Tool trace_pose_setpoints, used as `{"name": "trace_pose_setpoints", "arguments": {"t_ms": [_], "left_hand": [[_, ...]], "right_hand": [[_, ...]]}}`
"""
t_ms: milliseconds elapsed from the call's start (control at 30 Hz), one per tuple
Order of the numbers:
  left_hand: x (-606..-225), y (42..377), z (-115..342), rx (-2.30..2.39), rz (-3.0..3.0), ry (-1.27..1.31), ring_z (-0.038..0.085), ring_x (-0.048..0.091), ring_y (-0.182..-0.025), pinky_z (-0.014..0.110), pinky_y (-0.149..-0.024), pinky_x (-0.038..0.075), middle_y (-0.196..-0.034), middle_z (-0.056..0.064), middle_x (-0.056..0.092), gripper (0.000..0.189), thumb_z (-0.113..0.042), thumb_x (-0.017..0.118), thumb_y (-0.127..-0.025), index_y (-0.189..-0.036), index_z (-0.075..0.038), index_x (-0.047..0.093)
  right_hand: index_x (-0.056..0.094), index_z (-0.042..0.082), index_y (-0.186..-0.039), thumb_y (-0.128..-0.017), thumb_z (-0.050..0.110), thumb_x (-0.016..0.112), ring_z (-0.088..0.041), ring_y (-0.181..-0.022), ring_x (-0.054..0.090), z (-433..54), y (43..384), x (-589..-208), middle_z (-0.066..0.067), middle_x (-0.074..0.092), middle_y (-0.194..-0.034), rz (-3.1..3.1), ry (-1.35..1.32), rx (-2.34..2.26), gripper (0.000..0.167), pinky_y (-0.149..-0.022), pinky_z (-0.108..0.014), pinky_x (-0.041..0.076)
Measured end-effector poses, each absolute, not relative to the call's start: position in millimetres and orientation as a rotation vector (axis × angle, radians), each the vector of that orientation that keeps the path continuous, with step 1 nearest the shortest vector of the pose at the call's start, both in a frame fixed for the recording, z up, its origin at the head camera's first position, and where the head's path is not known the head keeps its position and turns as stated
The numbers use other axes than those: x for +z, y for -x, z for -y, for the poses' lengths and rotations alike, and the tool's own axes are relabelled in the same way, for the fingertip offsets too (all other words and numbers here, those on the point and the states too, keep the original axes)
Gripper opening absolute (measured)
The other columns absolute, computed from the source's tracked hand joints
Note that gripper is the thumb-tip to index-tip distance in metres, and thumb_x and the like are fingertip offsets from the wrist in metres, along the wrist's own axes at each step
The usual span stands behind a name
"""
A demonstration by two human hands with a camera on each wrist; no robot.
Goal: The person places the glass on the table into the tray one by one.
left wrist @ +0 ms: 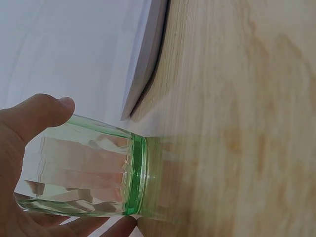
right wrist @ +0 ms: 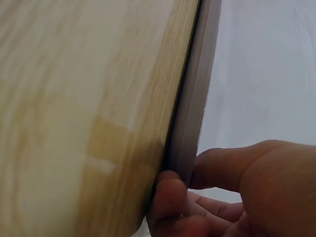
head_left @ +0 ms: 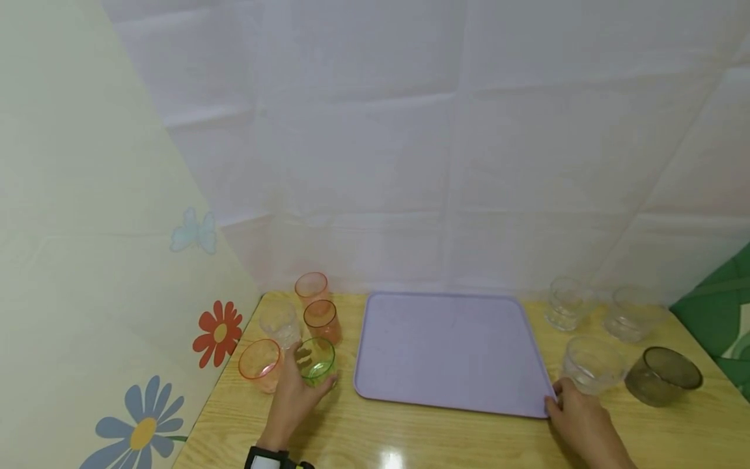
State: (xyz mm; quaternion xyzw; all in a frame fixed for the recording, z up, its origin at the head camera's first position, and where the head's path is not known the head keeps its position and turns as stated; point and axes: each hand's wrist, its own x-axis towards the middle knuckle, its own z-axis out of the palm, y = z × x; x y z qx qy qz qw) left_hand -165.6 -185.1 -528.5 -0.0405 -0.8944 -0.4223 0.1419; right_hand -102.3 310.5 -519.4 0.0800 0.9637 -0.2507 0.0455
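Note:
My left hand (head_left: 295, 394) is around a green see-through glass (head_left: 318, 370), thumb on its right side and fingers along its left. In the left wrist view the glass (left wrist: 91, 170) has a faceted wall and a thick green base, which meets the wooden tabletop. My right hand (head_left: 581, 420) pinches the front right corner of a flat lilac tray (head_left: 451, 355). Seen from the right wrist, the thumb lies on one side of the tray edge (right wrist: 192, 98) and curled fingers on the other.
Left of the tray stand an orange glass (head_left: 260, 368), a clear glass (head_left: 280, 324), a reddish-brown glass (head_left: 323, 324) and a pink glass (head_left: 311, 286). On the right are several clear glasses (head_left: 592, 365) and a smoky brown bowl-like glass (head_left: 662, 378). A white sheet (head_left: 422, 163) hangs behind the table.

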Motion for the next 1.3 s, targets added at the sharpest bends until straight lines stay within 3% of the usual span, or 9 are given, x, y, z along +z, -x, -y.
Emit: {"name": "trace_pose_setpoints", "arguments": {"t_ms": [400,800,1067,1300], "left_hand": [[-530.0,166.8,184.5,-1.27,2.587,0.103,0.044,0.07,-0.116,0.058,-0.097,0.059,-0.131,0.029,0.065,0.099,-0.022,0.096,-0.076,-0.15,0.008,0.038],[-518.9,168.1,171.2,-1.241,2.596,0.161,0.036,0.071,-0.113,0.055,-0.093,0.06,-0.127,0.02,0.07,0.089,-0.029,0.098,-0.075,-0.143,-0.003,0.047],[-507.7,171.1,156.7,-1.291,2.595,0.196,0.03,0.07,-0.115,0.048,-0.095,0.059,-0.126,0.014,0.072,0.09,-0.027,0.097,-0.075,-0.148,-0.006,0.049],[-498.9,177.7,149.5,-1.296,2.589,0.298,0.03,0.069,-0.117,0.047,-0.092,0.059,-0.134,0.011,0.069,0.091,-0.03,0.097,-0.076,-0.149,-0.01,0.047]], "right_hand": [[0.055,-0.012,-0.112,-0.1,0.011,0.061,-0.034,-0.076,0.065,-310.1,102.1,-518.9,-0.012,0.067,-0.082,-2.935,-0.271,-0.775,0.027,-0.069,-0.055,0.054],[0.055,-0.011,-0.111,-0.098,0.013,0.062,-0.034,-0.075,0.062,-310.7,101.2,-518.6,-0.01,0.064,-0.079,-2.951,-0.278,-0.76,0.027,-0.07,-0.057,0.053],[0.056,-0.009,-0.109,-0.098,0.014,0.062,-0.035,-0.074,0.063,-313.8,101.1,-521.3,-0.011,0.064,-0.078,-2.966,-0.265,-0.752,0.027,-0.07,-0.059,0.053],[0.056,-0.01,-0.111,-0.098,0.014,0.063,-0.042,-0.079,0.068,-312.6,102.0,-522.8,-0.02,0.069,-0.083,-2.986,-0.253,-0.756,0.028,-0.072,-0.062,0.053]]}}
